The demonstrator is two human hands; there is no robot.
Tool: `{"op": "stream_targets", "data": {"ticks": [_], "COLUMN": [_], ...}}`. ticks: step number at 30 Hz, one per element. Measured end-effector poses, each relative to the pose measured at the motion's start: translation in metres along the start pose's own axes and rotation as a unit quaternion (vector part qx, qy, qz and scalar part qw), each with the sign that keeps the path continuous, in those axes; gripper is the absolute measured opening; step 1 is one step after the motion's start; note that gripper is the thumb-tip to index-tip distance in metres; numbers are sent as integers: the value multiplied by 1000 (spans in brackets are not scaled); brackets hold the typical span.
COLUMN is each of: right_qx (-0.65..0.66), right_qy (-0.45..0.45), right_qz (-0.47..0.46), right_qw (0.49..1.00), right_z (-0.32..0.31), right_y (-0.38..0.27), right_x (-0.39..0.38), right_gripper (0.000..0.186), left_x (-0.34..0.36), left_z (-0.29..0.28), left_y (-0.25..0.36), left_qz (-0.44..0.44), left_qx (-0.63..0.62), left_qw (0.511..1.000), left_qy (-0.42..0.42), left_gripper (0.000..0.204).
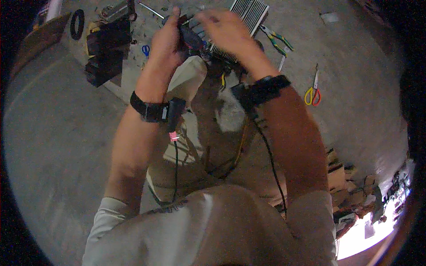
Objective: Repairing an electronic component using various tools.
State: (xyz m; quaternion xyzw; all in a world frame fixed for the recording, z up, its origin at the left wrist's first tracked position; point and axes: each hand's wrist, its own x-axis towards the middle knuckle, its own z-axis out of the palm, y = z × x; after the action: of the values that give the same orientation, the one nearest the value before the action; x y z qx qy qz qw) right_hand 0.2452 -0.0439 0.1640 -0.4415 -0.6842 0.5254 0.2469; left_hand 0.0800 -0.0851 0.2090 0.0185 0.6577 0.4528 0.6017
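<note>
My left hand (165, 44) is closed round a dark, rounded object (191, 37), its thumb pointing up. What kind of object it is I cannot make out. Just right of it, my right hand (225, 32) reaches in with bent fingers, blurred by motion; whether they grip anything does not show. Beneath and beyond the right hand lies a ribbed metal panel (249, 12) with parallel slats. A screwdriver-like rod (151, 10) lies past the left hand. Black straps with small dark boxes and cables circle both wrists.
Green-and-yellow-handled pliers (278, 41) lie right of the panel, scissors (313, 92) with yellow and red handles farther right. Blue handle loops (146, 50) sit left of my left hand. Dark blocks (108, 40) and a black ring (77, 25) are at far left. Cluttered scraps (355, 190) lie lower right.
</note>
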Motion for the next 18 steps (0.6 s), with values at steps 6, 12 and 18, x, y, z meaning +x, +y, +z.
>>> {"op": "stream_targets", "data": {"ticks": [6,12,18], "right_qx": [-289,-352,-396], "right_qy": [-81,-105,-77], "right_qz": [164,139,144], "right_qw": [940,919,904], "right_z": [-10,23,48], "right_y": [134,167,179], "right_x": [13,10,6], "right_gripper": [54,55,54], "left_x": [7,-19,-34], "left_z": [-23,-42,-52], "left_y": [4,53,70], "left_qz": [32,59,121], "left_qx": [-39,-37,-70], "left_qw": [999,995,990], "left_qy": [15,78,25], "left_gripper": [45,36,36]}}
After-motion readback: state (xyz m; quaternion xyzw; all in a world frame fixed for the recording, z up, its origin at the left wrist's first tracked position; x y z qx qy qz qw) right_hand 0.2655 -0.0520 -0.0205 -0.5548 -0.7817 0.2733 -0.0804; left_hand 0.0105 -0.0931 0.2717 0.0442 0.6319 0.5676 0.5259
